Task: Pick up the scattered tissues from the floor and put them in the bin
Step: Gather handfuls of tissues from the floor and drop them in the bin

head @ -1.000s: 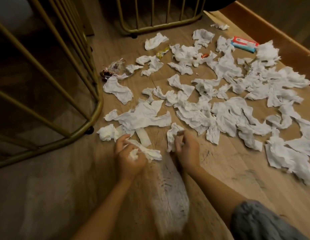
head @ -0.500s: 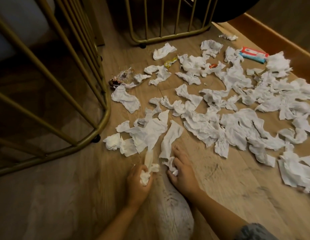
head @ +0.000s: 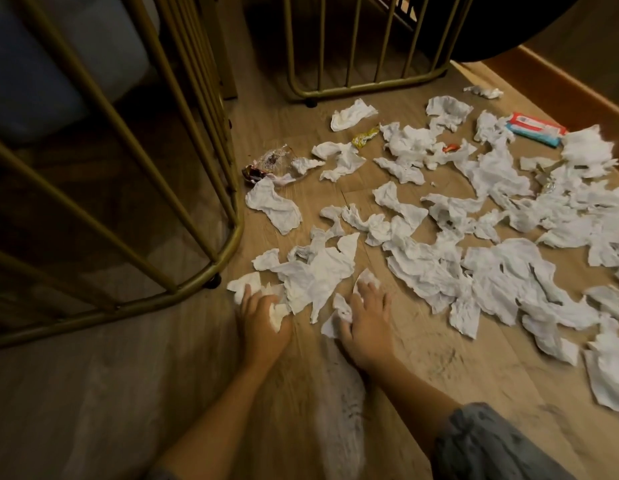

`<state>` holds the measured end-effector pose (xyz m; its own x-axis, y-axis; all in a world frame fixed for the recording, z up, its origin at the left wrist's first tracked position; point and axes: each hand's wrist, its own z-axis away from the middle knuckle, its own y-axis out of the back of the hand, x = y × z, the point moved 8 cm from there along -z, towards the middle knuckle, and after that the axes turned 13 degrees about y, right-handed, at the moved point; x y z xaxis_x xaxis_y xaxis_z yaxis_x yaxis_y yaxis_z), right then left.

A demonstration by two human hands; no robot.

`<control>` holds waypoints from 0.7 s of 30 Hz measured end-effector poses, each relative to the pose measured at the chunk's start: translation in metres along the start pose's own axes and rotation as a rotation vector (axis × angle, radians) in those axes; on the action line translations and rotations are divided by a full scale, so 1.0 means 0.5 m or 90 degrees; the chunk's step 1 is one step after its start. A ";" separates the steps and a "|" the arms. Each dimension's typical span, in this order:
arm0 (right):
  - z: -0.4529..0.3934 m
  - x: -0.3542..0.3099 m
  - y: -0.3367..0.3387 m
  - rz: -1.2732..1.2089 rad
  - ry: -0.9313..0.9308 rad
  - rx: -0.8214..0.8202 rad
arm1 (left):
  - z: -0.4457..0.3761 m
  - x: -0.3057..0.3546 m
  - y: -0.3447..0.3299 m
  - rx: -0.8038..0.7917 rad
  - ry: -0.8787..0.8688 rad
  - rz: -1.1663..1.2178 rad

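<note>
White crumpled tissues lie scattered over wooden floor, beside gold metal frame. Left hand: fingers curled around a wad of tissue. Right hand: fingers spread, pressing down on a tissue. Bin not visible.

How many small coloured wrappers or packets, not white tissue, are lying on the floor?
4: clear crumpled wrapper near the gold frame; yellow wrapper farther back; small orange wrapper among tissues; red-blue packet by the wall. Tissues may hide more.
</note>
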<state>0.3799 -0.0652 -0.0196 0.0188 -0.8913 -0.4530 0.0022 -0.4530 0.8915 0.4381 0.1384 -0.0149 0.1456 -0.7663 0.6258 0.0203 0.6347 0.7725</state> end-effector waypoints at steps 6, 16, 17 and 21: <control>0.081 -0.069 -0.025 -0.030 0.224 0.022 | 0.096 -0.032 0.028 0.046 -0.036 0.061; -0.028 -0.117 0.152 -0.030 0.263 -0.027 | 0.067 0.128 0.131 0.053 -0.088 0.153; -0.051 -0.120 0.189 -0.021 0.274 -0.013 | 0.057 0.171 0.143 0.036 -0.136 0.147; -0.102 -0.130 0.342 0.014 0.327 -0.002 | 0.036 0.354 0.206 -0.012 -0.266 0.122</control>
<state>0.4298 -0.0836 0.1627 0.5072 -0.7770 -0.3728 -0.0016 -0.4334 0.9012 0.4484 0.0663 0.1775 -0.2625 -0.6070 0.7501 0.0508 0.7676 0.6389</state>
